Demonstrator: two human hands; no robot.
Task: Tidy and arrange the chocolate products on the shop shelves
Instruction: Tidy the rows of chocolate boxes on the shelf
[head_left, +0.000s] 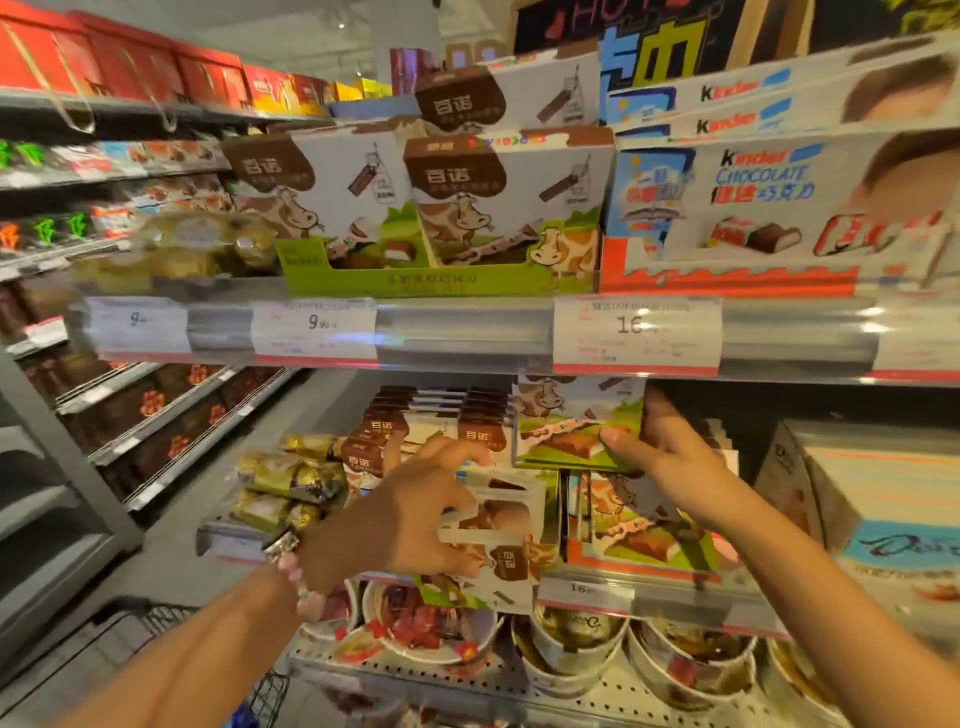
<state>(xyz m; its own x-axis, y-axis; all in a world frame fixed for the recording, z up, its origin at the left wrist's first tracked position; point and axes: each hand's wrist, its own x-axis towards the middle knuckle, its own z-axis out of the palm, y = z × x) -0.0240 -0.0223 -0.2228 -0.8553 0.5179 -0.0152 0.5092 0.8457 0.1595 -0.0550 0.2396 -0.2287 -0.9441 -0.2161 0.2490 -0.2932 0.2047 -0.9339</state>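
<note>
My right hand (660, 457) grips a flat cow-print chocolate box (566, 426) by its right edge, held up just under the upper shelf rail (467, 332). My left hand (415, 514) grips another cow-print chocolate box (498, 540) lying tilted at the middle shelf's front. Behind it stand several brown-topped chocolate boxes (384, 431) in a stack. An orange display tray (644, 566) below my right hand contains more cow-print boxes. On the upper shelf, cow-print boxes (467, 208) stand in a green tray beside Kinder Chocolate boxes (769, 208).
Gold-wrapped chocolates (280, 483) lie left of my left hand. Round tubs of sweets (571, 644) fill the shelf below. A large white box (872, 499) stands at the right. Red gift boxes (130, 67) line the top-left shelves along the aisle.
</note>
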